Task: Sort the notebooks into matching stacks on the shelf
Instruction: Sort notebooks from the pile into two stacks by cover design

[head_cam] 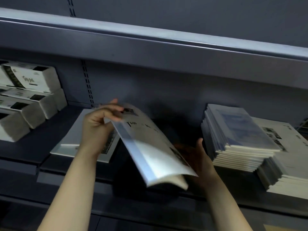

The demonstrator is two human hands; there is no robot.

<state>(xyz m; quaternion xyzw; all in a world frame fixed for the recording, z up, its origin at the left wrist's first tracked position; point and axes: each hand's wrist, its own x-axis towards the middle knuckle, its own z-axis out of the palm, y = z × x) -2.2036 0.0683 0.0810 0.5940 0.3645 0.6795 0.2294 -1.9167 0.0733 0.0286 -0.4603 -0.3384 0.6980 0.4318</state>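
I hold a white notebook [150, 144] with black print, bowed upward, above the dark shelf [50, 135]. My left hand [98, 125] pinches its far left corner with curled fingers. My right hand [201, 157] is under its near right side, mostly hidden, thumb pointing up. A flat white notebook [71, 139] lies on the shelf beneath my left wrist. To the right stands a tall stack of notebooks [236, 140] with a blue-printed cover on top, leaning on a lower white-covered stack [286, 165].
White boxed packs [28, 97] with dark labels are piled at the left end of the shelf. An upper shelf edge [166, 42] overhangs the space. A slotted upright [87, 84] runs down the grey back panel.
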